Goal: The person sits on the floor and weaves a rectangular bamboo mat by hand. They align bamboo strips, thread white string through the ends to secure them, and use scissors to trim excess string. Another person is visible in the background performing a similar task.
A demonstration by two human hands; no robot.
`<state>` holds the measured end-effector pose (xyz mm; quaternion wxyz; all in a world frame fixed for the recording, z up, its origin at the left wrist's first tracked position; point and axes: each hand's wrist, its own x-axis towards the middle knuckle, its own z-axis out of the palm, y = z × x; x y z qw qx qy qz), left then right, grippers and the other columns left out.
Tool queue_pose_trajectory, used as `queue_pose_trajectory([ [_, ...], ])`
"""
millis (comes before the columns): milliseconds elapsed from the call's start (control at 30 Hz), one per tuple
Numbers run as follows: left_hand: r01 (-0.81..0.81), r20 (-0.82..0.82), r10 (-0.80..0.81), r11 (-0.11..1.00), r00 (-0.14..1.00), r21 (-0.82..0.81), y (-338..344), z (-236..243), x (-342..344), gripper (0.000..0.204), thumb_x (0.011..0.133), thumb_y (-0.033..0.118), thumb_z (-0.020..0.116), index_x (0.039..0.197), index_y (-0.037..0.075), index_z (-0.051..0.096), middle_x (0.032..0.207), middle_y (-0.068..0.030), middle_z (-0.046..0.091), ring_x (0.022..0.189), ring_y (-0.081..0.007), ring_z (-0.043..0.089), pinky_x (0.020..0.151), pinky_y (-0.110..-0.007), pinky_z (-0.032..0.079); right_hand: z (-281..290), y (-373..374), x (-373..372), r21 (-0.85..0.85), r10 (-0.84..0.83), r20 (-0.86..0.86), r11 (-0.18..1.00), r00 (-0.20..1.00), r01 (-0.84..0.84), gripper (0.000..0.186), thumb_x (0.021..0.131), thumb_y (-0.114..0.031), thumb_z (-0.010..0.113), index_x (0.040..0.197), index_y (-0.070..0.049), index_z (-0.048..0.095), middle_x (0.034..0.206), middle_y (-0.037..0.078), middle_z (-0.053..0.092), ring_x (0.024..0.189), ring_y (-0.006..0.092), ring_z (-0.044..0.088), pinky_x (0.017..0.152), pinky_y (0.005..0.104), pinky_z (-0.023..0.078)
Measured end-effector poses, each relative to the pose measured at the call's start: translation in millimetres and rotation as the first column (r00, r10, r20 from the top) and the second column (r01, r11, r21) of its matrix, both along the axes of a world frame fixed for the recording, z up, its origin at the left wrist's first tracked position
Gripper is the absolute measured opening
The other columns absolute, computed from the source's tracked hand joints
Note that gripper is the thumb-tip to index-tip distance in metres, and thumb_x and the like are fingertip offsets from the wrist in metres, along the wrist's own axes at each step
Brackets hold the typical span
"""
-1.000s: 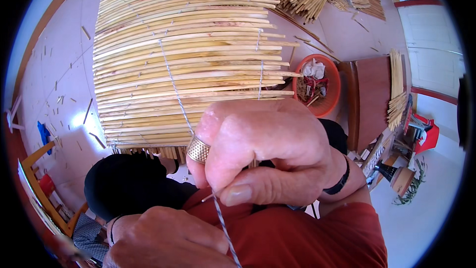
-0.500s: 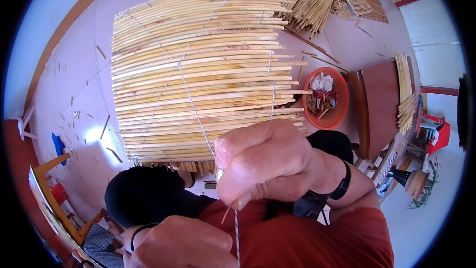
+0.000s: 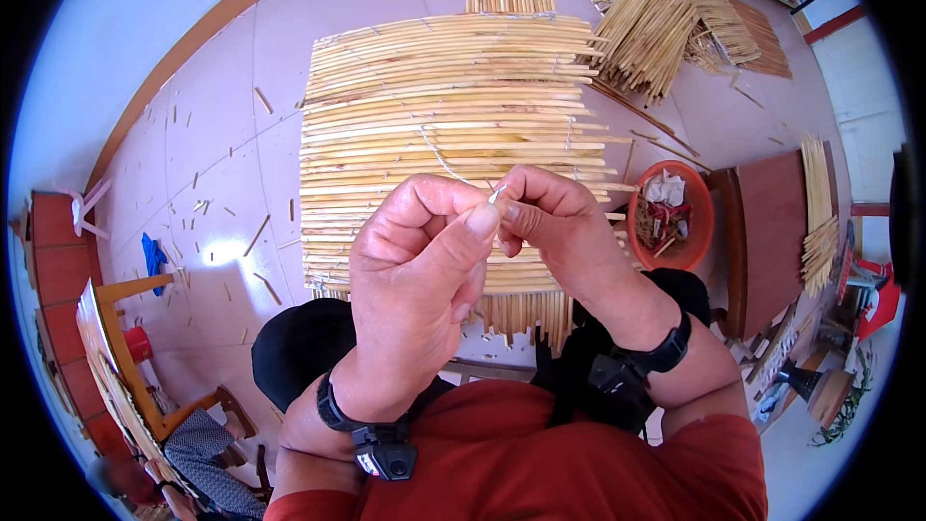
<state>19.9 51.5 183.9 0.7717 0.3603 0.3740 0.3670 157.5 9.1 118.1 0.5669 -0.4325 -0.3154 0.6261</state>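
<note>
In front of my chest, the fingertips of both hands meet in a pinch. My left hand (image 3: pixel 410 265) and my right hand (image 3: pixel 569 236) are closed on a thin grey-white cord (image 3: pixel 439 156), whose short whitish end shows between thumbs and forefingers. From there the cord slopes up to a large mat of pale round reed sticks (image 3: pixel 415 101). The sticks lie side by side, bound by rows of cord. My hands hover over the mat's near part and hide some of it. Whether a needle is also between the fingers is too small to tell.
Right of the mat stands an orange basin (image 3: pixel 693 241) with scraps and a white crumpled piece. Bundles of sticks (image 3: pixel 644 34) lie at the back right, more on a brown wooden bench (image 3: pixel 762 236). Stick offcuts (image 3: pixel 258 234) litter the floor. A person in patterned trousers (image 3: pixel 207 463) sits lower left.
My left hand has risen from the lower edge to meet my right hand. The cord, pulled taut toward me before, now hangs slack from the mat. The view has shifted.
</note>
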Motion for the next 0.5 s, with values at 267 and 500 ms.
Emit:
queue_pose_trajectory([
  [267, 0.141, 0.174, -0.464, 0.568, 0.869, 0.811, 1.8, -9.1, -14.3, 0.002, 0.081, -0.001, 0.062, 0.082, 0.0, 0.061, 0.065, -0.0095, 0.052, 0.045, -0.0127, 0.045, 0.039, -0.024, 0.037, 18.4, -12.7, 7.2, 0.233, 0.127, -0.083, 0.967, 0.988, -0.105, 0.011, 0.092, -0.012, 0.056, 0.087, -0.002, 0.055, 0.075, -0.002, 0.05, 0.068, 0.0064, 0.047, 0.062, 0.0214, 0.041],
  [500, 0.212, 0.387, -0.764, 0.552, 0.517, 0.806, 16.8, -11.9, -7.2, 0.027, 0.086, 0.018, 0.054, 0.075, -0.003, 0.067, 0.061, -0.0088, 0.054, 0.044, -0.0148, 0.048, 0.04, -0.027, 0.035, 20.2, -8.1, 5.6, 0.443, 0.179, 0.147, 0.867, 0.973, -0.227, 0.018, 0.09, -0.019, 0.059, 0.083, -0.003, 0.056, 0.077, 0.004, 0.054, 0.07, 0.0153, 0.052, 0.063, 0.0268, 0.042],
])
